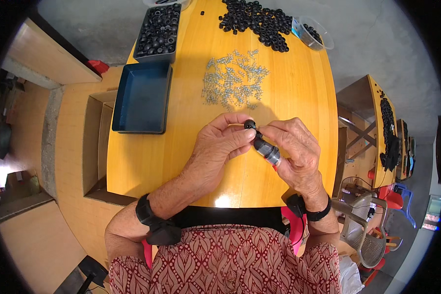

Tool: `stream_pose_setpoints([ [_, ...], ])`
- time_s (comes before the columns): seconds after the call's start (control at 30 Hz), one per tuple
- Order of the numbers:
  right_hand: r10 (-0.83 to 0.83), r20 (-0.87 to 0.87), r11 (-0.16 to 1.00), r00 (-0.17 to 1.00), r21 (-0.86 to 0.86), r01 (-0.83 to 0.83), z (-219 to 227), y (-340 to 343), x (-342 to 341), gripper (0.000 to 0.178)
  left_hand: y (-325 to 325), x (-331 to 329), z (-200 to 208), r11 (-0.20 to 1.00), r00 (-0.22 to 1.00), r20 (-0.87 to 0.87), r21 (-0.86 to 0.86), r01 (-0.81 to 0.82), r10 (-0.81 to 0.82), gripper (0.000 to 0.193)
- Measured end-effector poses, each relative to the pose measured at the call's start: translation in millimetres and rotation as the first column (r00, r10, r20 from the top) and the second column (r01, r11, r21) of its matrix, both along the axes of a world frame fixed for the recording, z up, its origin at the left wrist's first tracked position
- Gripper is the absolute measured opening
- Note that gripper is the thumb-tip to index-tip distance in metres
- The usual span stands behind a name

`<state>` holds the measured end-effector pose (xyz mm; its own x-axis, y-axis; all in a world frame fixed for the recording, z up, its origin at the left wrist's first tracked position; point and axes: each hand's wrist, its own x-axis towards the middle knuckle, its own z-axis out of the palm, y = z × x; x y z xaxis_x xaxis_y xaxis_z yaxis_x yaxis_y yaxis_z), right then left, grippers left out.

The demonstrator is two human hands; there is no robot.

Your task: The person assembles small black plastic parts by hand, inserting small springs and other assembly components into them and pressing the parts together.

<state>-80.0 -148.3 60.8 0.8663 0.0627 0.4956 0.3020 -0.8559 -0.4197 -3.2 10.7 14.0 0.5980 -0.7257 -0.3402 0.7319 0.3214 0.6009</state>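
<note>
From here, the tool looks like shiny plastic. Metal parts glint on a smooth, glossy wood table. The caps are softly shiny plastic, the tray smooth plastic, the box matt cardboard, the shirt cloth, the wall dull concrete.

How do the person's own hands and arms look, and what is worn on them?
The left hand and right hand wear no gloves. Each forearm carries a black strap with a dark boxy device. The short sleeves show a dark red and beige leaf-like pattern.
</note>
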Motion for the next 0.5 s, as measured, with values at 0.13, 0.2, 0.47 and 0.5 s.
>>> stream_pose_setpoints([
  [0.13, 0.011, -0.008, 1.0, 1.0, -0.016, -0.011, -1.4, -1.2, 0.1, 0.028, 1.6, 0.5, 0.6, 0.999, 0.999, 0.017, 0.024, 0.029, -0.029, 0.021],
  [0.2, 0.0, -0.002, 1.0, 1.0, 0.006, 0.0, -2.0, -0.8, 0.2, 0.026, 0.5, 0.1, -1.1, 0.999, 0.999, 0.022, 0.017, 0.026, -0.027, 0.021],
  [0.47, 0.048, -0.01, 0.998, 0.999, -0.029, -0.048, 2.7, -2.2, -0.9, 0.027, 2.7, 1.1, -1.3, 0.997, 0.997, -0.009, -0.002, 0.072, -0.072, 0.023],
  [0.5, 0.05, -0.01, 0.998, 0.999, -0.036, -0.05, 3.5, -2.1, -1.5, 0.027, 2.6, 0.3, -1.9, 0.997, 0.997, -0.004, -0.005, 0.077, -0.077, 0.023],
])
